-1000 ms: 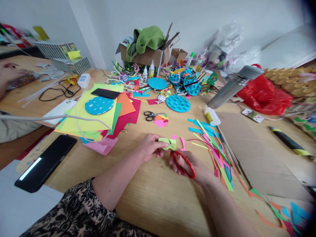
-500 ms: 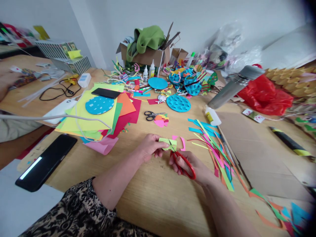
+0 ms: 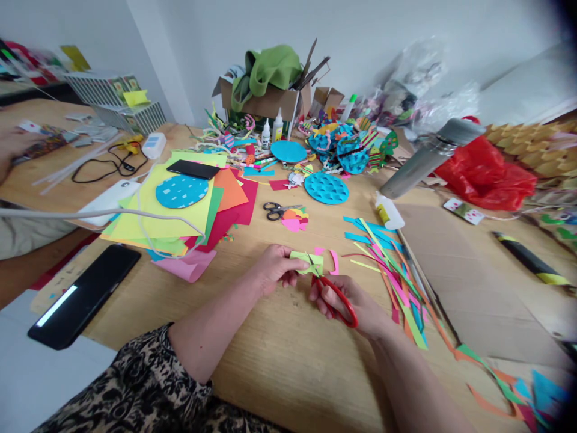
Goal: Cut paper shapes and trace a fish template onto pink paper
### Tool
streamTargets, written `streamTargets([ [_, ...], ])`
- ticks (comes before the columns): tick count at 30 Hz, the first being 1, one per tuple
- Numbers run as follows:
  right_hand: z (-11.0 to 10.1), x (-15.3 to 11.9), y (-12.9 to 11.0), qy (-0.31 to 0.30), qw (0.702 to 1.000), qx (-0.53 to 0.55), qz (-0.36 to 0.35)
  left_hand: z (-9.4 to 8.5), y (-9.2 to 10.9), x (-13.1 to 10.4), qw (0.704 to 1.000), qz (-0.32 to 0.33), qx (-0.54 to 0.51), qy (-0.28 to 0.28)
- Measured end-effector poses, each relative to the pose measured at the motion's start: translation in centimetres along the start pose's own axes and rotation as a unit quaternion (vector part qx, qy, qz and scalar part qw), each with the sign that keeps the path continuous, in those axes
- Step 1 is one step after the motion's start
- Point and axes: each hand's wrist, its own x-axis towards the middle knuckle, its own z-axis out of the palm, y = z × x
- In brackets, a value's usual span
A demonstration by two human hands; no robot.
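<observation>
My left hand (image 3: 277, 267) pinches the left end of a small light green paper piece (image 3: 300, 257) above the table. The red-handled scissors (image 3: 342, 305) are in my right hand (image 3: 345, 300), with their blades across the green paper. Just behind the paper lie pink scraps (image 3: 334, 262). Farther back, black-handled scissors (image 3: 276, 211) rest beside a small pile of pink, orange and yellow cutouts (image 3: 294, 222). Coloured paper strips (image 3: 396, 270) are spread to the right of my right hand.
Coloured sheets (image 3: 175, 222) and a large black phone (image 3: 85, 294) lie to the left. A steel flask (image 3: 419, 162), a glue bottle (image 3: 389, 213) and a cardboard sheet (image 3: 473, 282) are at the right. Another person's hand (image 3: 15, 144) shows at the far left.
</observation>
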Motion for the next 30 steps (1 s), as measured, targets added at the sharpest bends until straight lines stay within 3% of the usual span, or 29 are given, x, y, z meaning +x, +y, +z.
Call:
streamTargets([
  [30,0.26,0.04,-0.30,0.022,1.000,-0.004,0.016,-0.13,-0.25,0.22,1.000,-0.002,-0.012,-0.007],
])
